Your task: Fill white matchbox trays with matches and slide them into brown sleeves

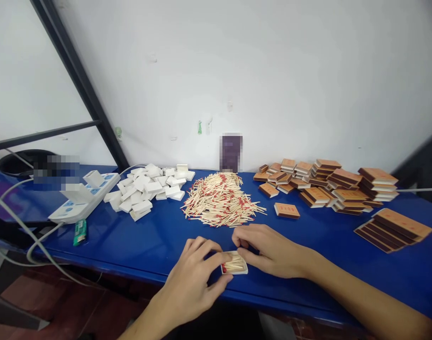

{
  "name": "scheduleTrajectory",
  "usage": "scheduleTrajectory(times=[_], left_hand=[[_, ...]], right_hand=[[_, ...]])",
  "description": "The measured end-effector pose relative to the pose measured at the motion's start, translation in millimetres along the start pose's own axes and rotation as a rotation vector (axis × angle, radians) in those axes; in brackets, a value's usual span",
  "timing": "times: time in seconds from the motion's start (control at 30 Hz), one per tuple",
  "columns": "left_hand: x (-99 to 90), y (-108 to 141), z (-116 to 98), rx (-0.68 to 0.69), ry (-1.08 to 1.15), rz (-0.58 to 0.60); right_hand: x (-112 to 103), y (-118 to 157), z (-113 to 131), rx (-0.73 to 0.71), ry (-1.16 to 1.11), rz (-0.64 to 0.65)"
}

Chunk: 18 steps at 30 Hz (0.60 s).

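A small white matchbox tray (245, 271) with matches (233, 265) in it rests near the front edge of the blue table. My left hand (198, 267) grips it from the left, index finger on the far side and thumb on the near side. My right hand (263, 249) is at its right end with fingers curled in and thumb by the matches. Whatever the right fingertips may hold is hidden. Just beyond my hands lies a big heap of loose red-headed matches (223, 200).
White empty trays (145, 186) are piled left of the heap. Orange and brown matchbox sleeves (347, 182) are stacked at right; one matchbox (287, 210) lies apart. A power strip (84, 200), a green stick-like item (80, 232) and cables (35, 241) sit at left.
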<state>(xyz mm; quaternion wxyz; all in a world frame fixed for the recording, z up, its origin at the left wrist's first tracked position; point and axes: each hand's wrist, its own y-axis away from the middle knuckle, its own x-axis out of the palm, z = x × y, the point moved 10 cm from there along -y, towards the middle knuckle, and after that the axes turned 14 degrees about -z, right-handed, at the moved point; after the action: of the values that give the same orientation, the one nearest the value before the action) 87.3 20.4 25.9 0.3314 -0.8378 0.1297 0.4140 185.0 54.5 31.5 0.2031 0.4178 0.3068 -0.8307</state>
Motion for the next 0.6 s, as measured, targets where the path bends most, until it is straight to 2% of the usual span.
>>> scheduleTrajectory(times=[0.13,0.37,0.5,0.6], left_hand=[[-0.6,0,1,-0.022,0.027,0.003],[-2.5,0,1,-0.036,0.056,-0.018],[-2.9,0,-1,-0.027,0.075,-0.014],[-3.2,-1,-1,-0.021,0.078,-0.016]], right_hand=[[-3,-2,-4,-0.012,0.015,-0.053],[-5,-4,-19,0.070,0.073,-0.108],[-19,-6,-20,0.058,0.117,-0.185],[-33,-7,-30,0.093,0.070,-0.256]])
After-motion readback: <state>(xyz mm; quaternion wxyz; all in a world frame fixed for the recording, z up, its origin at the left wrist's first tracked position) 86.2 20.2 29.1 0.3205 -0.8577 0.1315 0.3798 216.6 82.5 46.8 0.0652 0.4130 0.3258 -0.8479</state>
